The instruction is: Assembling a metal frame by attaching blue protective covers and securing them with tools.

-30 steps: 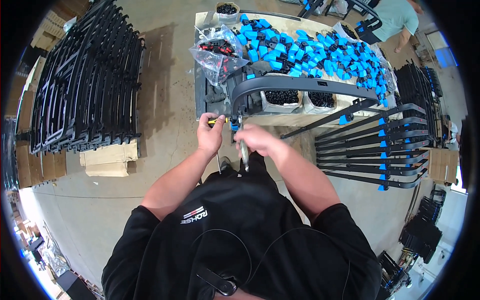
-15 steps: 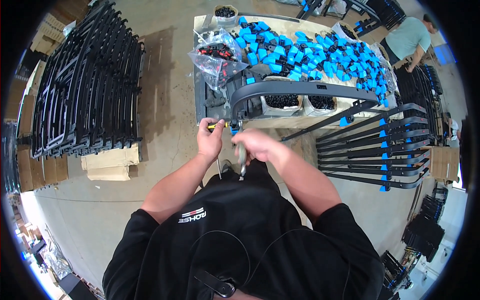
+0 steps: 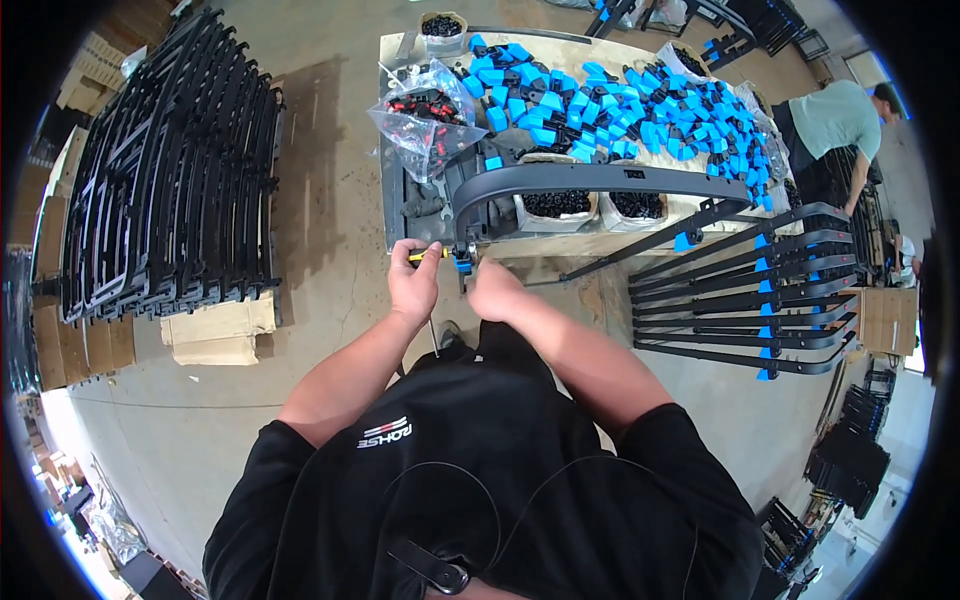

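Blue clip (image 3: 463, 262) sits at the near end of the curved black bar (image 3: 590, 180), centre of the frame. My left hand (image 3: 413, 285) grips the yellow-handled screwdriver (image 3: 428, 254); my right hand (image 3: 492, 290) looks closed below the clip. I'd keep the driver square and brace the bar.

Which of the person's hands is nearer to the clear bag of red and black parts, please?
Left. The left hand sits just below the bag; the right hand lies further right.
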`<state>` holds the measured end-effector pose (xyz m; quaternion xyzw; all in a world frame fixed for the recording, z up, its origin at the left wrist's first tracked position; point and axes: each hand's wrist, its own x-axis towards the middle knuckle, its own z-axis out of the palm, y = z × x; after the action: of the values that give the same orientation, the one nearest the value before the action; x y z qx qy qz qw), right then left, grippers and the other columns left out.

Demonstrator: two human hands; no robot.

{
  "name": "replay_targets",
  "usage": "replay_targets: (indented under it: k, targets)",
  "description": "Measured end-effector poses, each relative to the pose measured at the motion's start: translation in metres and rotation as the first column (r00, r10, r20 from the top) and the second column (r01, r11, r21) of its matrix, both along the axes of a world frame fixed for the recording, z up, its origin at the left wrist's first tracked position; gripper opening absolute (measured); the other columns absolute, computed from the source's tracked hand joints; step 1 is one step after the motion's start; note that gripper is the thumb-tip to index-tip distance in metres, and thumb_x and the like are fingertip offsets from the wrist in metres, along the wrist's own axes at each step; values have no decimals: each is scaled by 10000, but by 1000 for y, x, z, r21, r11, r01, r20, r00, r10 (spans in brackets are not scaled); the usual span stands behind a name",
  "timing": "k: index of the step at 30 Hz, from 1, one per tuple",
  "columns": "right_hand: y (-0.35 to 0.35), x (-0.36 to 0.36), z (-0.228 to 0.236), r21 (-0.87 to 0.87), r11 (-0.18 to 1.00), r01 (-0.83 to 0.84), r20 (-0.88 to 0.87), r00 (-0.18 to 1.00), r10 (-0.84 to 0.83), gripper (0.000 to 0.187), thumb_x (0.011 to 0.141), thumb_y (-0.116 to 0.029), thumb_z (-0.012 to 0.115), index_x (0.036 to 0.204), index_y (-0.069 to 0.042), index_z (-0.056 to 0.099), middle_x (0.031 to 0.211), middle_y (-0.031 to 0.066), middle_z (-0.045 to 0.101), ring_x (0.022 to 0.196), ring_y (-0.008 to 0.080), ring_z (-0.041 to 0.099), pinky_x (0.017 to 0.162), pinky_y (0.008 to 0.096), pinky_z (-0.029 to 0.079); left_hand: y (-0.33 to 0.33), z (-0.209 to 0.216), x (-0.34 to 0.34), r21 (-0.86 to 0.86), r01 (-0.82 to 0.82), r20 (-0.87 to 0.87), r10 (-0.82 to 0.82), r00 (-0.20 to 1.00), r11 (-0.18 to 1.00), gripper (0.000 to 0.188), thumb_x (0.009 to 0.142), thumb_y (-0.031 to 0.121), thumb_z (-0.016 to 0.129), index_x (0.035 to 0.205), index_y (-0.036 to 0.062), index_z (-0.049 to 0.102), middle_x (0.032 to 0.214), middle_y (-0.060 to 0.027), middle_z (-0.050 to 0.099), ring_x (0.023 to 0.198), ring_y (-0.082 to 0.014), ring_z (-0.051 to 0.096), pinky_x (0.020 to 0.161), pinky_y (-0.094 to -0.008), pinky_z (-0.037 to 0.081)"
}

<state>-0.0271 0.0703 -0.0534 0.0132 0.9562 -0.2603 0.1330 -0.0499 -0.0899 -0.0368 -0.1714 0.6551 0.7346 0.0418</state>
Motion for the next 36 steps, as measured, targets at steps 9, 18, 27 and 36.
replay_targets:
  k: [9, 18, 27, 36]
  targets:
    - [15, -13, 12, -294, 946, -136, 243, 947, 211, 275, 951, -268, 621, 1065, -19, 604, 864, 165, 704, 716, 300, 717, 597, 453, 566, 2, 7, -3, -1, -2, 22, 3, 1000, 1000, 189, 962, 193, 715, 1007, 100, 557, 776, 24, 531, 682, -65, 442, 575, -259, 376]
    - [15, -17, 45, -538, 826, 170, 514, 843, 161, 230, 958, -236, 604, 1009, -12, 611, 818, 156, 690, 684, 304, 719, 483, 437, 530, -3, 0, 3, -16, -37, 21, 37, 999, 999, 196, 955, 196, 719, 1004, 93, 559, 829, 12, 545, 737, -74, 458, 631, -253, 396]
    - [8, -20, 87, -613, 563, 555, 770, 581, 265, 229, 944, -210, 622, 1065, -22, 573, 843, 182, 690, 615, 295, 687, 493, 411, 533, -16, 2, 9, -2, -85, 5, 85, 996, 996, 195, 956, 193, 718, 990, 86, 558, 821, 14, 547, 721, -76, 456, 622, -259, 397]
    - [-2, -19, 106, -540, 728, 422, 739, 651, 171, 265, 936, -222, 580, 1084, -2, 567, 830, 168, 678, 576, 264, 679, 423, 384, 479, -16, 7, 10, -3, -99, 10, 99, 995, 995, 184, 948, 173, 724, 970, 84, 564, 814, 16, 530, 743, -79, 462, 641, -258, 402]
